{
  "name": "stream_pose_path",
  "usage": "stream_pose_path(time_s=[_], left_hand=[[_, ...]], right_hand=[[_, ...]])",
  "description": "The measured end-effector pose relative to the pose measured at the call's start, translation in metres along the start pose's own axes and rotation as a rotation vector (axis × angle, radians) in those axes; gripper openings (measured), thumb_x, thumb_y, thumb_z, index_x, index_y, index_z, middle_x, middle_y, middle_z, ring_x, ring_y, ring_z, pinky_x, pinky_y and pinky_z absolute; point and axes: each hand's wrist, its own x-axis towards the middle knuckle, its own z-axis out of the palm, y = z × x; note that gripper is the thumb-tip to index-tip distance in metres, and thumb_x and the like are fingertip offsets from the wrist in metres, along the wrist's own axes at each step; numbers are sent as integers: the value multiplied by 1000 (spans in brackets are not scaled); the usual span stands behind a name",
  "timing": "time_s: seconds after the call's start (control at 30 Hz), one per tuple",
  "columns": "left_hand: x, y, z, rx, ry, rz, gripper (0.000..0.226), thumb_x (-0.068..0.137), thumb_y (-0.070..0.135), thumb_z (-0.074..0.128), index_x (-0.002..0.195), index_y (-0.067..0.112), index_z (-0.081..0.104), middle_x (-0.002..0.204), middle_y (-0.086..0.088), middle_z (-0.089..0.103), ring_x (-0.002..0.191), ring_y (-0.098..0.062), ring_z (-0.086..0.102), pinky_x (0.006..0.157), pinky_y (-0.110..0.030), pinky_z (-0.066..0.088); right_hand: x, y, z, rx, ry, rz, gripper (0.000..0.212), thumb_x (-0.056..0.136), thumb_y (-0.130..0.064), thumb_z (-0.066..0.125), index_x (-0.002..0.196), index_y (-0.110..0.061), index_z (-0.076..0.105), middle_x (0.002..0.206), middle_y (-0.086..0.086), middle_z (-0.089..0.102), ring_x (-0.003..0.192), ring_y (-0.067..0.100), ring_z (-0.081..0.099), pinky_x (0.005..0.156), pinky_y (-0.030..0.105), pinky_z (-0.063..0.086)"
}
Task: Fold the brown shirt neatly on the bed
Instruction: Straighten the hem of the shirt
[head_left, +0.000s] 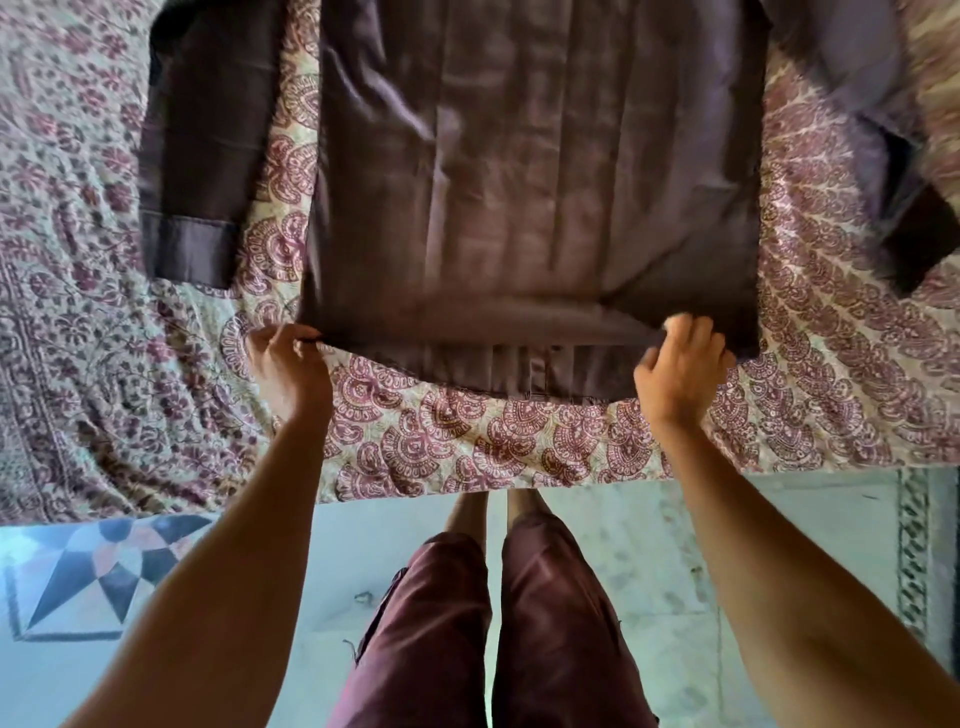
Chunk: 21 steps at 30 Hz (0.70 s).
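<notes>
The brown shirt (530, 171) lies spread flat on the bed (467, 447), its hem toward me and its top cut off by the frame's upper edge. One sleeve (197, 156) stretches down the left side; the other sleeve (893, 156) runs off to the right, cuff dark. My left hand (285, 364) pinches the hem's left corner. My right hand (680, 364) grips the hem near its right corner, and the lower edge is lifted and doubled slightly between them. The image is blurred by motion.
A paisley-patterned bedspread (78, 312) covers the bed, whose near edge runs just in front of my legs (493, 623). Below it is a pale floor (649, 571) with a patterned tile (88, 577) at the left.
</notes>
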Motion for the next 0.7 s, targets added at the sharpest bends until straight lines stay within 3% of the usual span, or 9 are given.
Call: stream_pose_path(time_s=[0.17, 0.27, 0.37, 0.5, 0.57, 0.7], left_hand=[[-4, -8, 0, 62, -53, -15, 30, 77, -1, 52, 93, 15, 72, 115, -7, 56, 103, -29, 54, 74, -30, 38], [2, 0, 2, 28, 3, -106, 37, 73, -2, 45, 95, 12, 72, 115, -12, 59, 103, -32, 56, 74, -30, 38], [10, 6, 5, -66, 71, -122, 32, 79, 7, 43, 100, 9, 68, 109, -17, 64, 101, -33, 56, 75, -35, 40], [13, 11, 12, -72, -22, -75, 32, 83, 18, 51, 110, 3, 57, 114, -22, 61, 108, -35, 53, 86, -38, 39], [11, 15, 11, -78, -34, -126, 31, 84, 19, 54, 110, 3, 56, 114, -22, 62, 108, -36, 55, 87, -37, 41], [11, 21, 11, -170, -56, -269, 32, 84, 25, 61, 104, 0, 63, 108, -22, 65, 103, -35, 60, 90, -38, 46]], right_hand=[[-55, 49, 22, -91, -50, -91, 32, 57, -3, 71, 83, -10, 53, 88, 20, 54, 82, 37, 53, 76, 47, 44], [-65, 60, 27, 25, -17, -2, 18, 69, -11, 54, 86, -7, 55, 93, 22, 55, 85, 39, 53, 72, 44, 41], [-56, 54, 28, 339, 45, 253, 30, 76, -14, 41, 99, -1, 56, 102, 24, 54, 90, 40, 53, 72, 43, 41], [-17, 42, 26, 751, 116, 647, 51, 87, -34, 41, 125, 0, 43, 121, 22, 52, 104, 35, 54, 76, 35, 40], [0, 37, 24, 864, 139, 798, 56, 90, -42, 47, 130, -4, 38, 122, 17, 54, 103, 30, 56, 73, 31, 39], [24, 43, 25, 900, 191, 1005, 56, 86, -40, 60, 129, -10, 39, 128, 15, 51, 99, 24, 57, 75, 33, 45]])
